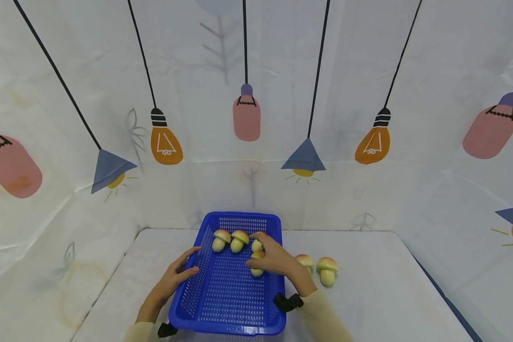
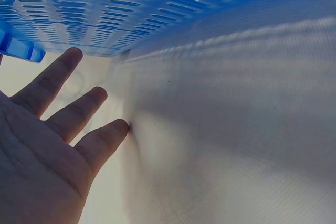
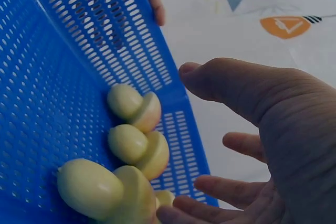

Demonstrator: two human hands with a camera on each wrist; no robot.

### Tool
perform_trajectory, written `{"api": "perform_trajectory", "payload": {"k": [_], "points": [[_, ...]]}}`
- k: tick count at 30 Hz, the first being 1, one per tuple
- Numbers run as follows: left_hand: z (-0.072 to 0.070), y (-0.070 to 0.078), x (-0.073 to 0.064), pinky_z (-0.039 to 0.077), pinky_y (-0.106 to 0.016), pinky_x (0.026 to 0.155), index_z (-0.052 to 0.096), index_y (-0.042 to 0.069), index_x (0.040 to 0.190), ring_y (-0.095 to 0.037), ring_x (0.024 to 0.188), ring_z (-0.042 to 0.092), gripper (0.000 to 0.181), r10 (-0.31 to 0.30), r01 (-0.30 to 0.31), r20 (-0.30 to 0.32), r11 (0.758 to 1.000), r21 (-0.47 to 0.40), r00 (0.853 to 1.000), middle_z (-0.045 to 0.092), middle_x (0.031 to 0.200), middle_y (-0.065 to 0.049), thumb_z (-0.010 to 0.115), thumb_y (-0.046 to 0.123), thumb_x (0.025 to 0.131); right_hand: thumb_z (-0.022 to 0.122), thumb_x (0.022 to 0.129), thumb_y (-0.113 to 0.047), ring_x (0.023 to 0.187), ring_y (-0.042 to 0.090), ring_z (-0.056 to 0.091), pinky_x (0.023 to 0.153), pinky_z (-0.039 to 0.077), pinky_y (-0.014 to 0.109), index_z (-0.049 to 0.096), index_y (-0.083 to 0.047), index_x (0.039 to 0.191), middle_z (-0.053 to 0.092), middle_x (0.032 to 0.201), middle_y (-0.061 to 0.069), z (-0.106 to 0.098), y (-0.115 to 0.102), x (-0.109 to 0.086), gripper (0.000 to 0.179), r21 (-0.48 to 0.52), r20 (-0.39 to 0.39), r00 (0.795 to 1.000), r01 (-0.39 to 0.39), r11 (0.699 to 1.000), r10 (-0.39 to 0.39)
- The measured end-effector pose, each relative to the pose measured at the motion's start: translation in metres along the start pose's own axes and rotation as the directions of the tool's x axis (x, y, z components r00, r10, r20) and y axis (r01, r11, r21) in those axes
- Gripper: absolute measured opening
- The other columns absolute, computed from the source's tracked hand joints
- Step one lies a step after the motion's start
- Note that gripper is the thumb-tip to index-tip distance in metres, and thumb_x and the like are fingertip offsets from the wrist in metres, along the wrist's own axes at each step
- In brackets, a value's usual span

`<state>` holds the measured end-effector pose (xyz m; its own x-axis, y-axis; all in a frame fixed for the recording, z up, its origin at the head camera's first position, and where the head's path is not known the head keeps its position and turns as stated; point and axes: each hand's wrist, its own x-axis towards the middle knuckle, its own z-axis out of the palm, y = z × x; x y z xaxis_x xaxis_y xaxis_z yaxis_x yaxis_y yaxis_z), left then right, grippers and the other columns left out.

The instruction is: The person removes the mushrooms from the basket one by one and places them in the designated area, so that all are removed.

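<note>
Blue basket (image 1: 226,299), four mushrooms (image 1: 238,243) inside; right hand (image 1: 278,259) near (left hand (image 1: 171,279) alongside).

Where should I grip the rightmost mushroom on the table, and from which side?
Probably by the stem, just below the cap, pinched across by the right hand coming from above and the right. The stem is narrower than the cap and points toward the person; another mushroom sits close on the left, leaving less room there.

texts: none legible | labels, brands: none | numbers, signs: none
</note>
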<state>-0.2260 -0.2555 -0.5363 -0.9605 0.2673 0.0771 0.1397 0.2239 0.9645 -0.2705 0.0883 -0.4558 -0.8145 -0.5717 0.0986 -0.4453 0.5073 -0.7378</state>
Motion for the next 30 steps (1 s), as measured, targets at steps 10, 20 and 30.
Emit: {"api": "perform_trajectory", "payload": {"k": [10, 20, 30], "points": [[0.0, -0.001, 0.0, 0.057, -0.031, 0.086, 0.034, 0.014, 0.16, -0.04, 0.123, 0.059, 0.061, -0.008, 0.008, -0.011, 1.0, 0.007, 1.0, 0.042, 0.153, -0.034, 0.056, 0.018, 0.104, 0.08, 0.086, -0.031, 0.137, 0.042, 0.051, 0.109, 0.044, 0.059, 0.044, 0.005, 0.15, 0.053, 0.148, 0.026, 0.01, -0.005, 0.013, 0.082, -0.056, 0.062, 0.998, -0.001, 0.998, 0.004], [0.0, -0.003, 0.0, 0.055, -0.03, 0.087, 0.036, 0.015, 0.159, -0.04, 0.124, 0.058, 0.06, -0.011, 0.012, -0.026, 1.0, 0.022, 1.0, 0.044, 0.152, -0.033, 0.056, 0.018, 0.104, 0.08, 0.088, -0.03, 0.12, 0.028, 0.061, 0.098, 0.051, 0.042, 0.052, -0.002, 0.145, 0.062, 0.136, 0.015, 0.023, -0.002, 0.03, 0.07, -0.19, 0.185, 0.981, -0.015, 0.982, 0.051], [0.0, -0.002, 0.001, 0.057, -0.031, 0.086, 0.035, 0.015, 0.16, -0.043, 0.128, 0.056, 0.06, -0.009, 0.009, -0.013, 1.0, -0.001, 1.0, 0.04, 0.156, -0.033, 0.057, 0.019, 0.104, 0.079, 0.091, -0.027, 0.132, 0.022, 0.058, 0.108, 0.048, 0.037, 0.058, -0.01, 0.143, 0.062, 0.143, 0.006, 0.042, -0.003, 0.038, 0.059, -0.248, 0.266, 0.958, -0.037, 0.968, 0.105]]}}
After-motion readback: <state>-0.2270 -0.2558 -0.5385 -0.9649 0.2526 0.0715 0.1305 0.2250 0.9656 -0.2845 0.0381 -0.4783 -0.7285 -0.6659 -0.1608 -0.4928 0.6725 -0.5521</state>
